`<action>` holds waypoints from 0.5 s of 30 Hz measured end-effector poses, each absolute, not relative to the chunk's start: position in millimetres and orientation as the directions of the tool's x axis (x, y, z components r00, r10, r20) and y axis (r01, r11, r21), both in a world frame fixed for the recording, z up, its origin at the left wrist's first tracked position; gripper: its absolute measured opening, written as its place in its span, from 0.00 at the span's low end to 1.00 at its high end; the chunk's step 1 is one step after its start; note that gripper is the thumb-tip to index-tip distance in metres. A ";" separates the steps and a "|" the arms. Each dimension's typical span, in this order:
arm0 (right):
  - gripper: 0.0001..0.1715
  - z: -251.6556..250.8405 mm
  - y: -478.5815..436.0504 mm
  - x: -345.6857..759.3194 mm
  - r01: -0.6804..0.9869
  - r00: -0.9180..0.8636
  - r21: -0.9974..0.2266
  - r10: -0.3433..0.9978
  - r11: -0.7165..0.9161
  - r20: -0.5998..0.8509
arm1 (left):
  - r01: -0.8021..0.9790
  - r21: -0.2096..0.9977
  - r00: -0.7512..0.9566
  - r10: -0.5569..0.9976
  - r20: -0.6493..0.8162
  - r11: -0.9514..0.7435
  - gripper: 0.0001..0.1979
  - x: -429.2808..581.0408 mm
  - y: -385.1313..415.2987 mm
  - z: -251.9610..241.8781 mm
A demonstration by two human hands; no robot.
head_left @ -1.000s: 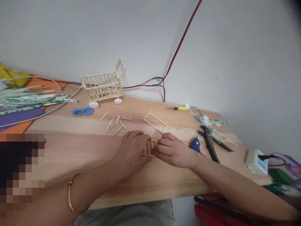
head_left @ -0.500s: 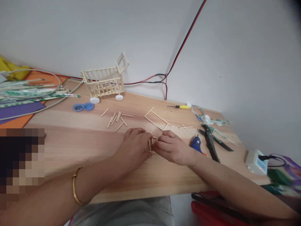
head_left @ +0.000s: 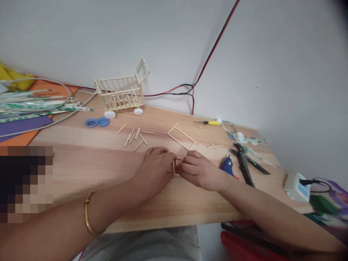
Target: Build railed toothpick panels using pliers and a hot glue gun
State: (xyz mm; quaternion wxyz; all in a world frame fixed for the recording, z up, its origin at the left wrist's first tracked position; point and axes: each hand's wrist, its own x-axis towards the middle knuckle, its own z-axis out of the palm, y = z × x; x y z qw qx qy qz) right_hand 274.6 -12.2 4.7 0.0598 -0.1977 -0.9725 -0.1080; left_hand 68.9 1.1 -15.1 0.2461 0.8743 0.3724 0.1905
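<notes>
A small frame of thin wooden sticks [head_left: 178,166] lies flat on the wooden table [head_left: 125,221], between my two hands. My left hand [head_left: 156,168] is closed on its left side, with the fingertips hiding part of it. From the right, my right hand [head_left: 201,170] pinches the frame's other side with curled fingers. Just beyond my hands lies a larger rectangular stick frame [head_left: 182,136]. Several short loose sticks [head_left: 132,137] are to the left of that.
A stick-built cart [head_left: 121,94] with white wheels stands at the back. Blue caps [head_left: 102,121] lie before it. On the right are a blue glue gun [head_left: 227,166], black pliers [head_left: 243,165], a yellow-handled tool [head_left: 213,123] and a white box [head_left: 296,188]. Packaged sticks [head_left: 35,105] lie left.
My left thumb has shifted slightly up and inward along the small frame's lower edge. Both hands otherwise keep their places.
</notes>
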 end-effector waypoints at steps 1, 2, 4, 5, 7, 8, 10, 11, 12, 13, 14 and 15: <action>0.12 4.6 -12.3 274.5 0.399 -0.914 0.188 0.374 0.898 0.157 | 0.555 0.573 0.651 0.744 0.152 -0.603 0.12 68.8 0.9 -15.1; 0.13 4.5 -12.4 274.3 0.400 -0.914 0.188 0.375 0.897 0.156 | 0.552 0.574 0.651 0.743 0.155 -0.604 0.12 68.7 0.7 -14.9; 0.13 4.5 -13.0 273.6 0.402 -0.913 0.180 0.380 0.898 0.148 | 0.552 0.574 0.650 0.744 0.158 -0.605 0.12 68.5 0.3 -14.4; 0.13 4.7 -13.4 273.0 0.407 -0.911 0.171 0.385 0.898 0.145 | 0.553 0.572 0.650 0.744 0.159 -0.605 0.12 68.5 0.1 -14.2; 0.13 5.3 -14.3 271.3 0.423 -0.904 0.149 0.404 0.894 0.140 | 0.556 0.566 0.650 0.743 0.159 -0.608 0.12 68.3 0.0 -14.0; 0.13 5.7 -14.7 270.2 0.431 -0.900 0.141 0.413 0.891 0.139 | 0.558 0.564 0.651 0.742 0.158 -0.609 0.13 68.3 0.1 -14.2; 0.14 6.9 -14.7 268.2 0.443 -0.894 0.130 0.426 0.887 0.136 | 0.558 0.561 0.654 0.740 0.156 -0.611 0.13 68.2 0.5 -14.8; 0.14 7.7 -14.2 267.7 0.444 -0.894 0.126 0.429 0.887 0.133 | 0.558 0.561 0.655 0.739 0.155 -0.612 0.14 68.2 0.7 -15.1; 0.14 8.7 -13.4 267.5 0.445 -0.893 0.121 0.430 0.887 0.131 | 0.559 0.561 0.655 0.740 0.153 -0.611 0.14 68.1 1.0 -15.3; 0.14 10.0 -12.4 267.9 0.446 -0.893 0.116 0.431 0.888 0.131 | 0.559 0.561 0.656 0.739 0.151 -0.611 0.14 68.1 1.1 -15.4; 0.14 11.4 -11.1 268.7 0.449 -0.891 0.110 0.434 0.887 0.134 | 0.560 0.561 0.656 0.740 0.150 -0.610 0.15 68.1 1.2 -15.4; 0.14 13.2 -9.8 269.8 0.456 -0.887 0.101 0.442 0.884 0.137 | 0.562 0.560 0.654 0.741 0.149 -0.609 0.15 68.1 1.2 -15.1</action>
